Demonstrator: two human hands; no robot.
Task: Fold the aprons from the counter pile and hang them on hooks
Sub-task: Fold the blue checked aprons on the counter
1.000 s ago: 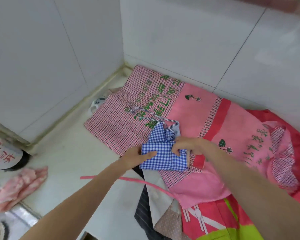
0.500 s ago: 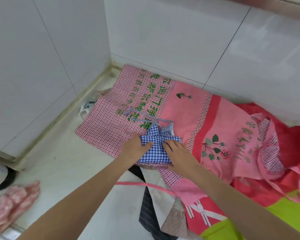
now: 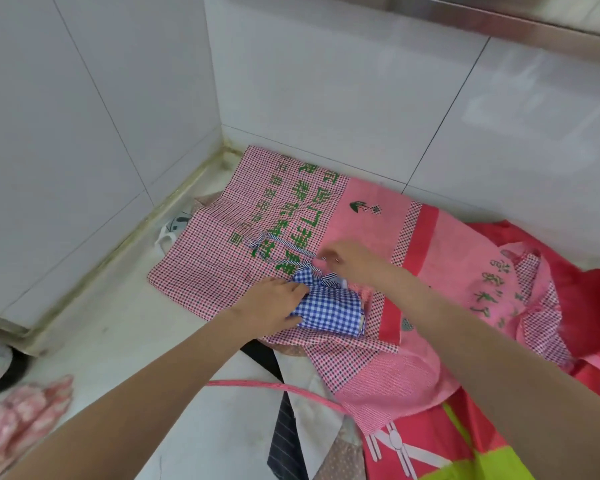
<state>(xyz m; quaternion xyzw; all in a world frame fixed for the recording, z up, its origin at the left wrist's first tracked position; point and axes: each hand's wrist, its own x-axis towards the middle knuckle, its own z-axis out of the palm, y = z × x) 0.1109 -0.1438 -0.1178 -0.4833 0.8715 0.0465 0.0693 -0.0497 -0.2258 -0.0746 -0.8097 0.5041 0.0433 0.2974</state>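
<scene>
Folded blue apron (image 3: 328, 308) at frame centre, lying on the pink apron (image 3: 222, 271). Held down at 9 o'clock by the left hand (image 3: 267, 303), fingers flat. Strap (image 3: 288, 242) trailing toward 11 o'clock, pinched at 1 o'clock by the right hand (image 3: 352, 259). Probably gathering the ties before hanging. Next: strap tucked or wound, bundle kept from unfolding. More aprons (image 3: 551, 289) at 3 o'clock, counter (image 3: 101, 323) at 9.
</scene>
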